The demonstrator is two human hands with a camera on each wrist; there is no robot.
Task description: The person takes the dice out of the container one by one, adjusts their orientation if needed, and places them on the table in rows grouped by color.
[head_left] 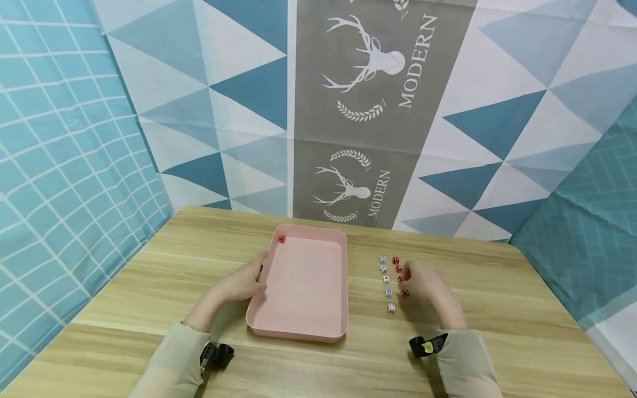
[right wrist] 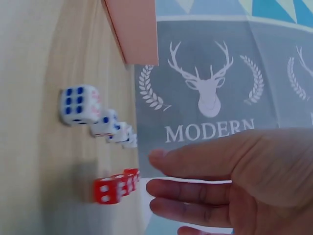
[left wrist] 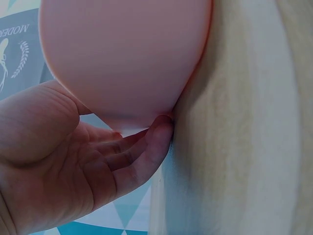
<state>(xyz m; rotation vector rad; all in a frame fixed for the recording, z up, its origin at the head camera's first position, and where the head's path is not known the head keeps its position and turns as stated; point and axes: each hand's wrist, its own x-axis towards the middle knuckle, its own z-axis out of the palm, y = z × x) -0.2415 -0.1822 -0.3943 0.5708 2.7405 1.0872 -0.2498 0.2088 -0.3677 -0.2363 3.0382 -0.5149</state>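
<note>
My left hand [head_left: 244,281] grips the left wall of a shallow pink tray [head_left: 343,287]; in the left wrist view, its fingers [left wrist: 142,164] curl against the tray's lower edge while the thumb tip is hidden behind the wall. Inside the tray's far left corner lies one red die [head_left: 282,239]. My right hand [head_left: 422,279] hovers beside a column of red dice [head_left: 405,293], partly covering one. In the right wrist view, its thumb and fingers are apart, with nothing visible between them. Left of the red column runs a column of white dice [head_left: 389,292].
The wooden table [head_left: 368,365] carries the tray at its middle and the dice to the right. Patterned cloth [head_left: 249,110] hangs behind the table's far edge. Blue checked cloth [head_left: 59,166] stands along the left, and teal cloth [head_left: 592,204] along the right.
</note>
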